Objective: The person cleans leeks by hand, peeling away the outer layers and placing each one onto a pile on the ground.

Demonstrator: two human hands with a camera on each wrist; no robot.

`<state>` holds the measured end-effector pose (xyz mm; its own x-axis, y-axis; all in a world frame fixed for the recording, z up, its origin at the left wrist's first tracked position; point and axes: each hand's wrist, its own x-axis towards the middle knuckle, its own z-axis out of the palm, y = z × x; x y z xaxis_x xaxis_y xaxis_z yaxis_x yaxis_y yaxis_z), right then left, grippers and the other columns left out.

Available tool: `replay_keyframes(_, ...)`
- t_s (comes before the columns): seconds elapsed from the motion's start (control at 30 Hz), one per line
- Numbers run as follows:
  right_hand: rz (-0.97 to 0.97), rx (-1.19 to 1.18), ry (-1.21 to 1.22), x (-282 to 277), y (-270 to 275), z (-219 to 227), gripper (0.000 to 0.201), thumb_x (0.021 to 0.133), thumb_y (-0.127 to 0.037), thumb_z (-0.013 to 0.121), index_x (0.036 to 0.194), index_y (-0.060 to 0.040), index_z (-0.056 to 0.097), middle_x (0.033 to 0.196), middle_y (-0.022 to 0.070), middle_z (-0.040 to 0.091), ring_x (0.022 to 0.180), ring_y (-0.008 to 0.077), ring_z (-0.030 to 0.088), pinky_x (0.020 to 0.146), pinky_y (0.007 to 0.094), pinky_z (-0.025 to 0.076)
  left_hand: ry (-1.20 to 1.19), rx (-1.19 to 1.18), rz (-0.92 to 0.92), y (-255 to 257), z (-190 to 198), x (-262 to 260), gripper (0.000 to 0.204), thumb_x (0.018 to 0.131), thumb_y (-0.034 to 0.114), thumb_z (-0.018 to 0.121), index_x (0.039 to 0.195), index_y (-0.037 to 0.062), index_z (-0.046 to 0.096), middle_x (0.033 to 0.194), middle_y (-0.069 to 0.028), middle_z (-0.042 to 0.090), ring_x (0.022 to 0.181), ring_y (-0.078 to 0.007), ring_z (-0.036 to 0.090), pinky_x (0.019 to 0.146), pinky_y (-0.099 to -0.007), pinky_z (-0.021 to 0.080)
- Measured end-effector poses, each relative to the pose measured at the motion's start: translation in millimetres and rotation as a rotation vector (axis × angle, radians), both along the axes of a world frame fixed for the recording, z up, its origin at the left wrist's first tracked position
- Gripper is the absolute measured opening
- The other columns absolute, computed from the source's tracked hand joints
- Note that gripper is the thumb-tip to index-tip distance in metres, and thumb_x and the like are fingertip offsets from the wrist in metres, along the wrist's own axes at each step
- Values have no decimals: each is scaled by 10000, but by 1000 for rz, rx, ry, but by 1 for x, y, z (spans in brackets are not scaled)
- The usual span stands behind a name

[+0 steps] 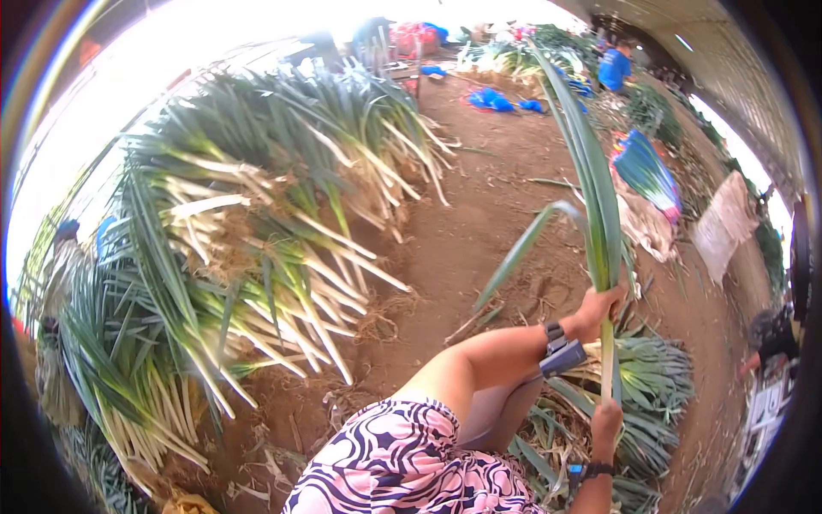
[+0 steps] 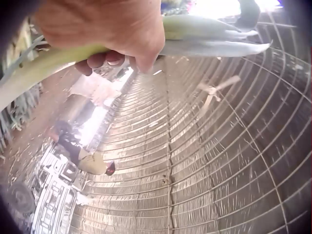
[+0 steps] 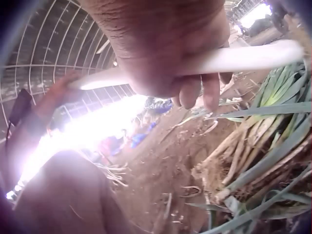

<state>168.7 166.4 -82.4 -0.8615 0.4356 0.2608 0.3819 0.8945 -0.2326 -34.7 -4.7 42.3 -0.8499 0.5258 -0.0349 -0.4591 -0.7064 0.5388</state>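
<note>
A long leek stands nearly upright before me in the head view, its green leaves fanned upward and one leaf bent to the left. My left hand grips it where the leaves meet the pale stem; in the left wrist view those fingers curl under it. Lower down, my right hand holds the white stem. The right wrist view shows the bare white end sticking out past that hand, with curled fingers below the stem.
Rows of leeks cover the dirt floor on the left. Another leek pile lies close by my right hand. Sacks and a colourful bundle lie farther right. Other people, one in a blue shirt, are in the background.
</note>
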Motion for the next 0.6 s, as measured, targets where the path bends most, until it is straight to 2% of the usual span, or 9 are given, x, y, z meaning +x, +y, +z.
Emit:
replay_keyframes(0.1,29,23,-82,10,15,-1,106,776,-86,601,846,-13,631,769,234,616,733,424,591,614,475,468,-5,-30,60,-53,37,-44,202,851,224,604,752,127,457,548,19,396,447,-109,384,433,-274,315)
replay_keyframes(0.2,30,-86,-33,10,43,-19,167,813,-75,536,931,-18,640,841,240,621,808,424,585,675,483,462,107,-11,359,-129,86,-81,119,800,143,523,742,92,431,570,-20,416,481,-160,413,444,-294,346)
replay_keyframes(0.23,12,-112,-15,16,68,-38,190,826,-80,514,956,-20,639,869,244,621,837,425,580,701,485,458,658,-399,483,-163,77,-113,178,828,180,522,692,114,428,556,-5,401,476,-151,409,433,-306,341)
replay_keyframes(0.27,-40,-130,4,42,90,-44,214,839,-84,493,982,-21,639,897,247,620,867,425,575,727,488,455,1115,-734,783,-196,68,-147,250,857,217,521,642,136,425,542,10,386,470,-142,405,421,-319,336)
replay_keyframes(0.3,-203,-174,-142,49,85,-31,236,850,-124,478,983,1,628,947,249,615,919,426,558,775,489,443,1137,-756,887,-226,73,-159,180,856,209,543,732,123,444,563,7,405,497,-142,429,448,-314,363)
replay_keyframes(0.4,-100,-113,-484,48,111,-41,330,902,-253,461,837,15,642,824,213,640,784,396,592,691,439,473,431,-233,630,-290,109,-172,214,851,187,608,1005,84,501,626,0,463,577,-139,500,529,-302,444)
replay_keyframes(0.43,-177,-334,-428,24,88,-18,367,909,-286,467,792,13,644,774,203,643,741,395,596,671,433,477,337,-166,624,-305,115,-175,290,850,179,630,1095,71,520,647,-3,483,603,-139,524,555,-298,471)
replay_keyframes(0.5,-110,-313,-427,-12,36,27,414,903,-326,493,705,11,630,702,194,635,688,408,586,642,443,469,142,-42,660,-330,117,-172,194,875,205,607,1007,98,515,594,27,424,536,-120,454,514,-281,420)
replay_keyframes(0.6,126,-92,-110,-54,21,5,338,910,-274,478,782,5,620,731,244,609,718,444,572,641,487,449,100,-1,704,-355,102,-169,147,893,221,592,837,128,492,550,55,351,491,-79,356,488,-251,351)
